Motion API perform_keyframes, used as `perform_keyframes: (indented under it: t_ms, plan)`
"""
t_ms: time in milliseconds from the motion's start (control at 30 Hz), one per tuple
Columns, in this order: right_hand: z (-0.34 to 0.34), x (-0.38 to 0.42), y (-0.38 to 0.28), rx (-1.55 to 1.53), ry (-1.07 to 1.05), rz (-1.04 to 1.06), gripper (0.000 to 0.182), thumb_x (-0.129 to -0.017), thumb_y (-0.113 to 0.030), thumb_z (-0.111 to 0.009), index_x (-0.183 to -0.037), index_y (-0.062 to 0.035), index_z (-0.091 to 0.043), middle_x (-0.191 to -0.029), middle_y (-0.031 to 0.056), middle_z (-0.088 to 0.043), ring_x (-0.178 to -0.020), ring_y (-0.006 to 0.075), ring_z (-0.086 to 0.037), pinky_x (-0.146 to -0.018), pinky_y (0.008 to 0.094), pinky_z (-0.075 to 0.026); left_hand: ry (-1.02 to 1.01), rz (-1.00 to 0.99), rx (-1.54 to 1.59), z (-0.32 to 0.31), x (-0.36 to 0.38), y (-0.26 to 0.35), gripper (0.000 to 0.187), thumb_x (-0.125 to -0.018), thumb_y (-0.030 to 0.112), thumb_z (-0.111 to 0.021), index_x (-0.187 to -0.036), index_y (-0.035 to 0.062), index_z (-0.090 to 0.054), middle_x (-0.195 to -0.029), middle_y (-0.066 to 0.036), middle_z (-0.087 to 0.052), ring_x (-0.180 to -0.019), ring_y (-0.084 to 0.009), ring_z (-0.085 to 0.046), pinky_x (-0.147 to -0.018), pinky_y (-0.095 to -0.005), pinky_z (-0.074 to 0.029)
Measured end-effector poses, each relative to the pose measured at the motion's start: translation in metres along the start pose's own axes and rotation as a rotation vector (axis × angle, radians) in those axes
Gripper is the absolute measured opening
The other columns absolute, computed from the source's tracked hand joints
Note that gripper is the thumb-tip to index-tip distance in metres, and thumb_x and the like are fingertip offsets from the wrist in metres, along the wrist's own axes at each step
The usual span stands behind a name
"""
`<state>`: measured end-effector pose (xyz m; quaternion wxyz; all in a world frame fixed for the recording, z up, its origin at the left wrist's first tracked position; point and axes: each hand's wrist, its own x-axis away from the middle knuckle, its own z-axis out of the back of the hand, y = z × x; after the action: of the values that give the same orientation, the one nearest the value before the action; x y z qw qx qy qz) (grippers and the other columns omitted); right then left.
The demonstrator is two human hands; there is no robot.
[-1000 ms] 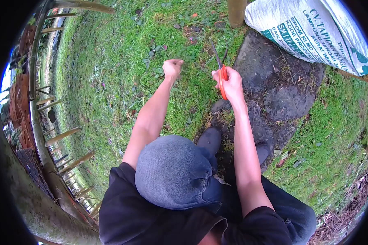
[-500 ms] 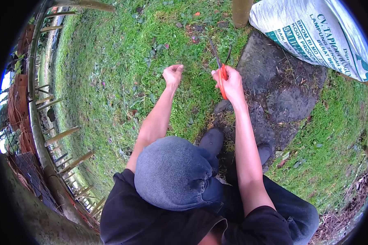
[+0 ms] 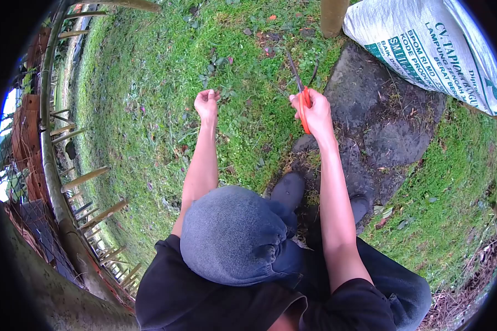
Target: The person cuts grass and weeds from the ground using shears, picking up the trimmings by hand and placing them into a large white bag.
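Note:
My right hand (image 3: 318, 115) grips a pair of scissors (image 3: 305, 105) by their orange handles. The dark blades point away from me, spread apart, above the green ground. My left hand (image 3: 207, 105) hovers over the grass (image 3: 149, 116), to the left of the scissors and apart from them. Its fingers are curled in and closed; whatever may be between them is too small to make out. Small leafy plants (image 3: 215, 66) grow just beyond that hand.
Flat dark stones (image 3: 397, 135) lie to the right, with my boots (image 3: 287, 192) at their near edge. A white printed sack (image 3: 425, 41) stands at the upper right by a wooden post (image 3: 333, 17). A bamboo fence (image 3: 47, 149) runs along the left.
My left hand has moved left, farther from the scissors. My right hand holds the scissors in nearly the same place, blades still spread. The view has shifted slightly.

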<state>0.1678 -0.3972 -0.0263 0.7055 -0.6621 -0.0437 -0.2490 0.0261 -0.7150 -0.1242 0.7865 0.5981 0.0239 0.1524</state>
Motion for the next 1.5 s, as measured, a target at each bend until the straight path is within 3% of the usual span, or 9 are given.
perform_keyframes:
  t_ms: [200,467,567,767,1000,1100,1300,1400,1500]
  plan:
    - [-0.003,-0.001,0.001,0.04,0.004,0.008,0.032,-0.089,-0.03,-0.074,-0.085,-0.0012,-0.062,-0.066,0.0044,-0.061,-0.059,0.0144,-0.062,-0.058,0.0313,-0.048,-0.065,-0.074,-0.551,-0.026,0.01,0.015,0.01,-0.091,0.001,-0.064,-0.1,-0.0018,-0.068,-0.086,-0.013,-0.072,-0.082,-0.0171,-0.071,-0.073,-0.0315,-0.057]
    - [-0.002,-0.003,0.013,0.042,0.027,-0.009,0.036,-0.086,-0.032,-0.076,-0.086,0.0009,-0.062,-0.07,0.0124,-0.062,-0.066,0.0245,-0.061,-0.067,0.0389,-0.048,-0.175,-0.206,-0.857,-0.061,-0.027,0.004,0.052,-0.081,0.034,-0.081,-0.119,0.0001,-0.068,-0.104,-0.016,-0.074,-0.087,-0.0271,-0.071,-0.085,-0.0389,-0.056]
    - [0.003,-0.004,0.018,0.091,0.043,0.039,0.031,-0.09,-0.03,-0.074,-0.084,-0.0023,-0.061,-0.065,0.0025,-0.06,-0.057,0.0125,-0.063,-0.055,0.03,-0.049,-0.166,-0.246,-0.87,-0.07,-0.036,0.0,0.045,-0.082,0.037,-0.079,-0.11,0.0027,-0.074,-0.098,-0.017,-0.075,-0.084,-0.029,-0.072,-0.084,-0.04,-0.055]
    - [0.005,-0.007,0.025,0.109,0.078,0.042,0.029,-0.09,-0.029,-0.073,-0.085,-0.0018,-0.062,-0.065,0.0027,-0.06,-0.058,0.0129,-0.062,-0.055,0.0307,-0.049,-0.138,-0.138,-0.925,-0.086,-0.033,0.007,0.028,-0.084,0.031,-0.077,-0.089,0.0032,-0.077,-0.077,-0.017,-0.073,-0.073,-0.0327,-0.07,-0.075,-0.0398,-0.054]
    - [-0.016,-0.001,0.019,0.077,-0.006,0.039,0.031,-0.089,-0.03,-0.074,-0.086,-0.0013,-0.063,-0.064,0.0062,-0.062,-0.058,0.0168,-0.063,-0.058,0.0343,-0.048,0.02,-0.044,-0.662,-0.062,-0.028,-0.016,0.028,-0.085,0.028,-0.08,-0.086,0.0006,-0.076,-0.066,-0.01,-0.07,-0.057,-0.0166,-0.063,-0.061,-0.0347,-0.051]
    - [-0.025,-0.002,0.019,0.067,-0.067,-0.053,0.034,-0.085,-0.028,-0.077,-0.089,0.0032,-0.063,-0.081,0.019,-0.069,-0.076,0.0334,-0.069,-0.073,0.0407,-0.051,0.018,-0.048,-0.618,-0.057,-0.032,-0.031,0.027,-0.084,0.027,-0.08,-0.085,0.0007,-0.077,-0.065,-0.008,-0.07,-0.055,-0.0149,-0.063,-0.059,-0.0331,-0.051]
    - [-0.039,0.0,0.032,0.08,-0.099,-0.038,0.036,-0.084,-0.029,-0.077,-0.089,0.0038,-0.063,-0.08,0.0188,-0.068,-0.077,0.034,-0.069,-0.073,0.0408,-0.051,0.09,0.003,-0.406,-0.047,-0.032,-0.019,0.024,-0.088,0.021,-0.078,-0.089,-0.0024,-0.075,-0.07,-0.007,-0.071,-0.057,-0.0119,-0.062,-0.057,-0.0279,-0.051]
    - [-0.043,0.0,0.041,0.104,-0.073,0.064,0.031,-0.09,-0.029,-0.074,-0.084,-0.0016,-0.061,-0.063,0.0064,-0.061,-0.057,0.0166,-0.063,-0.057,0.0349,-0.048,-0.027,0.064,-0.131,-0.027,-0.039,-0.012,0.021,-0.091,0.017,-0.075,-0.095,-0.0034,-0.072,-0.076,-0.006,-0.071,-0.061,-0.0107,-0.062,-0.059,-0.0235,-0.051]
    - [-0.037,0.002,0.029,0.054,-0.102,-0.056,0.033,-0.085,-0.027,-0.076,-0.089,0.0031,-0.063,-0.079,0.0186,-0.068,-0.076,0.0347,-0.068,-0.072,0.0404,-0.051,-0.199,0.082,-0.003,-0.02,-0.023,-0.001,0.016,-0.093,0.013,-0.073,-0.092,-0.0028,-0.071,-0.078,-0.006,-0.071,-0.064,-0.0107,-0.061,-0.061,-0.0238,-0.051]
